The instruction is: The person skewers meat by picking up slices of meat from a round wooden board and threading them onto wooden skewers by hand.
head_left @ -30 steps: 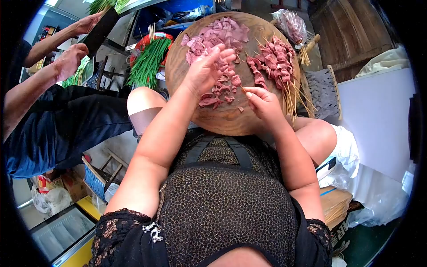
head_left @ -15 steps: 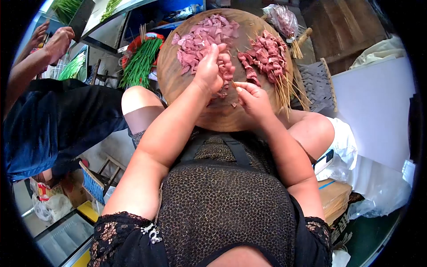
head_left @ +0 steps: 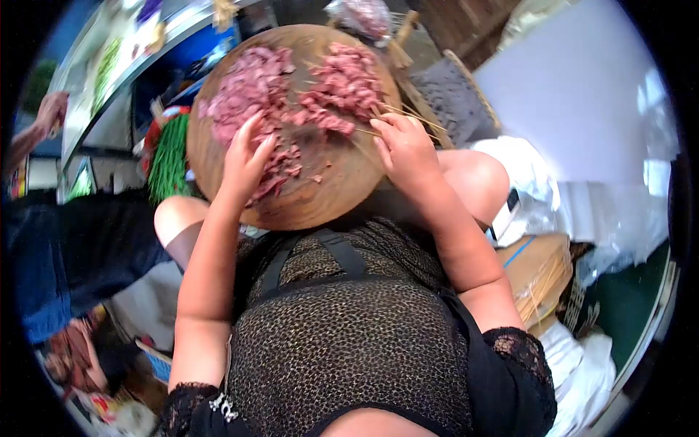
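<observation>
My left hand (head_left: 246,164) is over the left part of a round wooden board (head_left: 349,186), its fingers apart and nothing visible in them. Around its fingertips lie loose pieces of raw meat (head_left: 251,84), with smaller scraps (head_left: 284,166) just to the right. My right hand (head_left: 406,149) is at the board's right side, thumb and fingers closed around the bare stick end of a meat skewer (head_left: 328,121). That skewer lies beside a pile of threaded meat skewers (head_left: 349,76), whose sticks point right, past my fingers. Blur softens the fingertips.
Left of the board stands a bunch of green stalks (head_left: 169,156). At the far left is another person's hand (head_left: 52,113). A bag of meat (head_left: 362,18) lies beyond the board, and a woven stool seat (head_left: 448,102) is at right.
My hands have moved apart: the left has opened and gone left, the right has gone to the skewer pile's sticks. The view has shifted, so the board appears further left.
</observation>
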`<state>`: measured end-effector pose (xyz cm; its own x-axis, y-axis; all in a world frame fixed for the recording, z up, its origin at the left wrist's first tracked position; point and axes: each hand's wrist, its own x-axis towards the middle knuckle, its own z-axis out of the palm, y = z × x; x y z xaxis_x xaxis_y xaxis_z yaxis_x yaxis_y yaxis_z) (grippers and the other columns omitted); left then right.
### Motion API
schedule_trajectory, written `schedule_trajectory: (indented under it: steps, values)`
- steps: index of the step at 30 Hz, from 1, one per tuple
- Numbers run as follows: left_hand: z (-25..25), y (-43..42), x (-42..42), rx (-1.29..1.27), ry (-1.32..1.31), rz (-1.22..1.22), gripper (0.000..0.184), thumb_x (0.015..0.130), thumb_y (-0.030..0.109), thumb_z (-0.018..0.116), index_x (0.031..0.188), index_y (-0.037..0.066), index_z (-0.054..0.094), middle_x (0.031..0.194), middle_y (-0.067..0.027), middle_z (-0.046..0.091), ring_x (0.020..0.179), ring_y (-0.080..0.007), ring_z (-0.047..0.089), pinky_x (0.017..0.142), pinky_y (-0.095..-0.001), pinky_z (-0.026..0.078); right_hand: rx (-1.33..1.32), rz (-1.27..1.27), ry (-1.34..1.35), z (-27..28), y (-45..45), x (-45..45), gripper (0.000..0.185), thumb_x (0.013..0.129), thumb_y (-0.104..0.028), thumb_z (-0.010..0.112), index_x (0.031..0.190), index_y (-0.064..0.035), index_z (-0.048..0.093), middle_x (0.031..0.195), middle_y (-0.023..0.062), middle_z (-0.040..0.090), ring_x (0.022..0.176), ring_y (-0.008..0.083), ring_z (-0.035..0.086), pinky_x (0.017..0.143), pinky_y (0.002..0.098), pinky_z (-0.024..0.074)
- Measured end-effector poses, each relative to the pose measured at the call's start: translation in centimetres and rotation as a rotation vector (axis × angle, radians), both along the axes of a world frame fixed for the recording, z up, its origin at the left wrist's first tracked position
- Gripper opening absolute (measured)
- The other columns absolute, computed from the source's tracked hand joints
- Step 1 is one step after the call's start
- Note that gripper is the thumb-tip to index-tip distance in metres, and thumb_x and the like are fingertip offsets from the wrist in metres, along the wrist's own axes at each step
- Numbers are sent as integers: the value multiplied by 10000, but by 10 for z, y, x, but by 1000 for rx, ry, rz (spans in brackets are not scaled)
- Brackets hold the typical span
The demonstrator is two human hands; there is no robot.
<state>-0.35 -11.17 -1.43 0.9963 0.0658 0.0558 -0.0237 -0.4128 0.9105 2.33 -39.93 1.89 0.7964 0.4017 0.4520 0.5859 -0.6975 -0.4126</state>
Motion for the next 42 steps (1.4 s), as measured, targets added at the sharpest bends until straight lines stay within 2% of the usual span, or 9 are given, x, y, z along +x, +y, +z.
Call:
schedule_trajectory:
  steps: [3, 9, 13, 17, 23, 27, 32, 35, 42]
  values:
    - [-2, -3, -26, 505, -126, -160, 473, 795, 177, 618, 1213, 23, 461, 1191, -177, 491, 1118, -295, 472, 955, -348, 359, 108, -99, 4, 32, -36, -18, 243, 762, -76, 604, 1004, -49, 614, 1007, 119, 588, 927, 285, 554, 830, 355, 442]
    - [-13, -9, -34, 464, -115, -171, 454, 797, 132, 614, 1210, 17, 462, 1185, -160, 502, 1107, -286, 477, 947, -344, 361, 361, -783, 180, 34, -213, -83, 244, 836, -111, 533, 1064, -46, 590, 1029, 70, 594, 936, 181, 561, 836, 304, 441]
    - [-27, 4, -29, 393, -160, -133, 432, 828, 128, 586, 1227, 23, 458, 1198, -140, 501, 1114, -259, 477, 948, -338, 359, -216, -1276, 40, 17, -389, -192, 283, 851, -214, 492, 1050, -41, 595, 1046, 160, 597, 944, 297, 576, 814, 365, 448]
    - [-24, 9, -29, 272, -74, -46, 422, 832, 144, 590, 1227, 47, 476, 1197, -119, 504, 1106, -229, 488, 915, -352, 392, -617, -1493, 691, -33, -487, -317, 431, 878, -396, 406, 946, -32, 628, 926, 220, 606, 864, 396, 563, 783, 451, 429]
    - [-18, 35, -27, 309, -187, 51, 418, 815, 125, 604, 1204, 23, 490, 1158, -138, 522, 1066, -230, 514, 919, -332, 406, -557, -1443, 853, -60, -443, -338, 630, 877, -521, 330, 955, 26, 634, 994, 256, 592, 993, 380, 545, 861, 426, 409]
    - [-19, 48, -27, 60, -164, 139, 411, 815, 109, 609, 1198, 17, 492, 1133, -134, 531, 1028, -213, 542, 897, -316, 430, -635, -1558, 863, -26, -410, -318, 521, 819, -436, 489, 879, 62, 633, 954, 264, 600, 930, 383, 576, 815, 435, 433]
    - [-32, 68, -23, -56, -166, 220, 391, 813, 93, 609, 1182, 14, 506, 1122, -121, 542, 1012, -190, 552, 876, -300, 447, -557, -1617, 876, -66, -480, -339, 372, 803, -226, 414, 912, 57, 630, 933, 269, 605, 899, 397, 584, 773, 440, 453]
    - [-28, 68, -24, -95, -154, 230, 391, 813, 93, 610, 1182, 15, 507, 1108, -115, 555, 1004, -184, 555, 874, -298, 448, -641, -1577, 664, -44, -461, -339, 304, 789, -183, 456, 745, 56, 638, 804, 245, 622, 810, 392, 608, 710, 447, 478]
    - [-40, 67, -18, -118, -145, 204, 365, 816, 86, 607, 1165, 21, 525, 1079, -81, 571, 939, -146, 565, 833, -267, 459, -575, -1720, 478, -42, -438, -337, 285, 878, -234, 425, 966, 29, 494, 930, 239, 600, 840, 369, 597, 687, 447, 474]
